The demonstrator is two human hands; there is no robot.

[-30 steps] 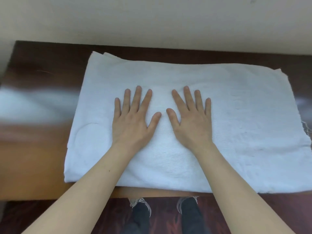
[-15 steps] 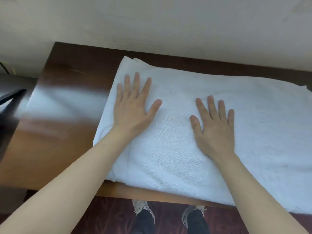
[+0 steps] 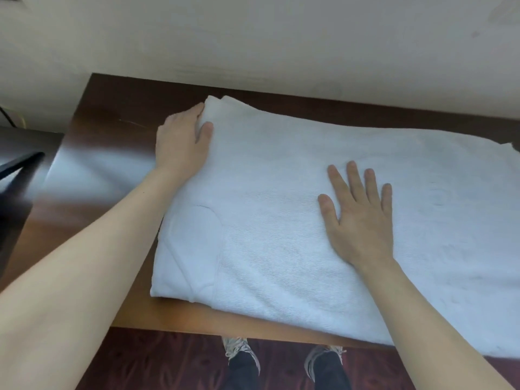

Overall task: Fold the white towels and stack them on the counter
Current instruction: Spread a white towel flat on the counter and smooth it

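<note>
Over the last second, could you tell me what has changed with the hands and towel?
The left hand slid from the middle of the white towel to its far left corner and now grips it, thumb on top. The right hand stayed flat on the towel, still spread on the wooden counter.

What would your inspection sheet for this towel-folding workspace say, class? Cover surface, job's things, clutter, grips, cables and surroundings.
Surface: dark wooden counter, glare on its left part.
Job's things: one white towel, folded, lying flat on the counter.
Clutter: nothing seen.
Grips: left hand pinches the towel's far left corner, thumb on top; right hand rests flat on the towel.
Cables: thin dark line at the left edge, possibly a cable.
Surroundings: pale wall behind; dark red floor and shoes below.
</note>
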